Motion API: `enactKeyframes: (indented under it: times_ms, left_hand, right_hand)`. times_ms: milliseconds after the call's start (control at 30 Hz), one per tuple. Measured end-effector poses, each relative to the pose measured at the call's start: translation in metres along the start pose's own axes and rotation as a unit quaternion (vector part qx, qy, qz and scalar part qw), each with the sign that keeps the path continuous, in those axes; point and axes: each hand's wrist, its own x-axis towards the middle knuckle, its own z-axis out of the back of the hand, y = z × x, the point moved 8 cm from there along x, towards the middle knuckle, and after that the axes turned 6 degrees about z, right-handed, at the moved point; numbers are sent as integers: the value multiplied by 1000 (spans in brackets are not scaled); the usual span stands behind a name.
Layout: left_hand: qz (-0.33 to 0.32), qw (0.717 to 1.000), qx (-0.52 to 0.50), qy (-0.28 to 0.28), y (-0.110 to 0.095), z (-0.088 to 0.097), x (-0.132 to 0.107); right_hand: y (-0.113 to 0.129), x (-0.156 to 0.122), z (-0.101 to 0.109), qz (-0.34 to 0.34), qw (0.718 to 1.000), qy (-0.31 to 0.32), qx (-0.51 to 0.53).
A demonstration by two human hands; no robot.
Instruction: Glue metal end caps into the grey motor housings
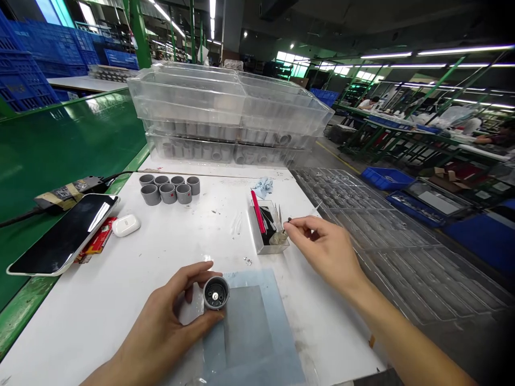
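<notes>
Left hand (161, 332) curled, gripping grey plastic cylindrical cap (215, 293) with dark interior over pale blue plastic sheet (257, 327), right hand (325, 252) pinching thin dark-tipped pin (288, 220) just beside clear acrylic tool holder (267, 241), row-grouped grey plastic caps (169, 190) upper left on white workbench (100, 311), stacked clear plastic bins (229, 107) top centre, clear moulded tray (402, 252) right

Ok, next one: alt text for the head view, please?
A person's left hand holds a grey cylindrical plastic fitting at the edge of a pale blue sheet, while the right hand pinches a tiny dark piece above a clear rectangular tray of tools. Grey cylinders stand on the white workbench, before stacked clear plastic bins.
</notes>
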Motion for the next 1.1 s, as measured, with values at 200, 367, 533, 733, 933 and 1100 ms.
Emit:
enactKeyframes:
  times_ms: [200, 367, 533, 733, 933, 1100]
  left_hand:
    - [1, 1000, -24, 11, -3, -1, -2]
    - [-4, 999, -34, 1, -4, 1, -1]
    - [-12, 999, -31, -12, -4, 3, -1]
    - [-34, 999, -34, -7, -6, 4, -1]
    - [-26, 999, -39, -9, -3, 5, -2]
    - [-24, 999, -42, -16, 0, 5, -2]
  right_hand:
    - [28, -10, 51, 82, 967, -241, 8]
    - [64, -30, 58, 156, 934, -306, 101]
    - [117, -37, -9, 253, 939, -64, 225]
    - [123, -39, -53, 257, 940, -14, 223]
    - [115, -41, -63, 248, 942, 3, 228]
    - [114, -39, -61, 249, 945, -23, 210]
